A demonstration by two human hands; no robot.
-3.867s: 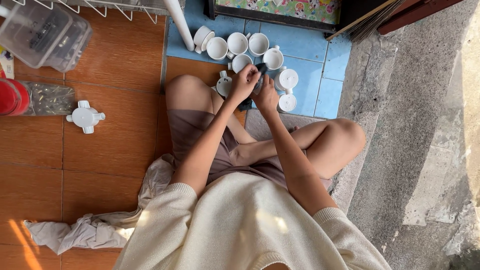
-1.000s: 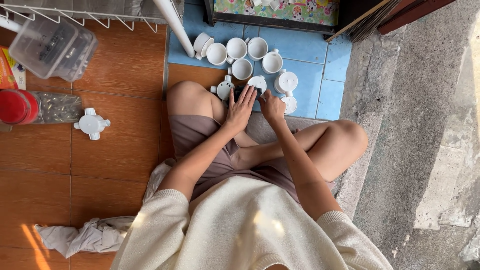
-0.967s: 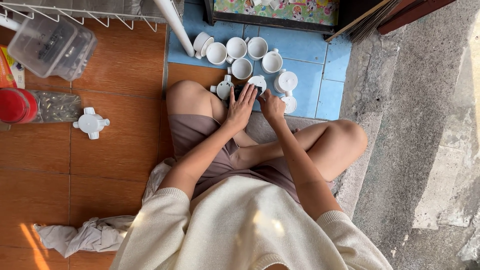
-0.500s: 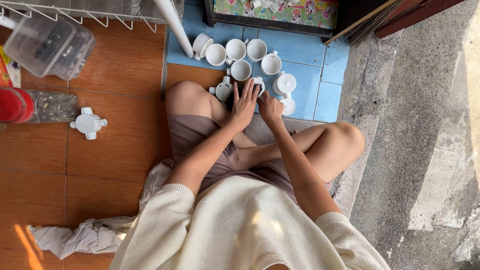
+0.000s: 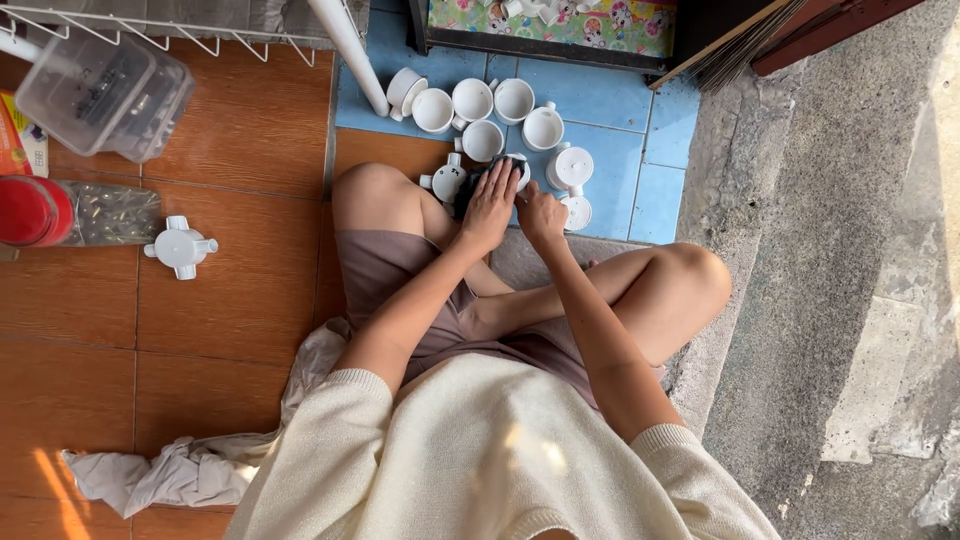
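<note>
— So, where are the two hands?

— Both are out in front of the knees, low over the floor. The left hand (image 5: 490,205) lies spread over a white fitting (image 5: 517,168) with something dark under the palm; its grip is loose, fingers laid flat across the piece, not curled tight. The right hand (image 5: 541,212) is just beside it, fingers bent in toward the same piece, but whether that grip has closed on it I cannot tell, as the hand hides its own fingertips.

— And the piece itself?

— On the floor at the seam of the orange and blue tiles, between a small white fitting (image 5: 444,183) on the left and two capped white fittings (image 5: 573,168) on the right.

— What lies around?

— A row of open white cups (image 5: 472,102) on the blue tiles beyond. Well apart to the left, a four-way white connector (image 5: 180,247), a clear plastic box (image 5: 104,92) and a red-lidded jar (image 5: 40,212) on its side. A crumpled pale cloth (image 5: 170,470) lies by the hip.
</note>
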